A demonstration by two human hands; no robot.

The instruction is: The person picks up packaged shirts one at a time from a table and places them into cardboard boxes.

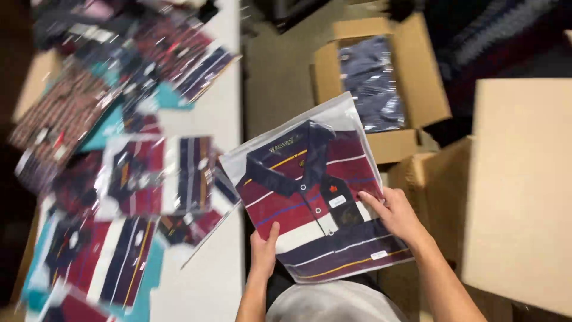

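1. Bagged shirt (316, 197): a folded striped polo in maroon, navy and white, sealed in a clear bag. I have it up between both hands, in the air above the gap between the worktop (208, 280) and the boxes, tilted so its collar points up and to the left.
2. My left hand (263, 253) is closed on the bag's lower left edge, thumb on the front, fingers hidden behind.
3. My right hand (396, 216) grips the right edge, fingers curled loosely over the front near a small white tag, palm partly open. Neither hand touches anything else.
4. I judge the step in hand to be sorting: the shirt is lifted clear and not yet laid anywhere. The next move calls for keeping both edges pinched, since the slick bag could slip, and for keeping it flat as it travels.
5. Just left of the shirt, the worktop carries many more bagged shirts (128, 238), overlapping in loose piles, striped in red, navy, white and teal. That side is motion-blurred, so I cannot tell them apart well.
6. Beyond the shirt stands an open box (417, 71) with a dark blue bagged shirt (370, 83) lying inside.
7. At right are more cardboard boxes (518, 191), one showing a broad plain face near my right forearm.
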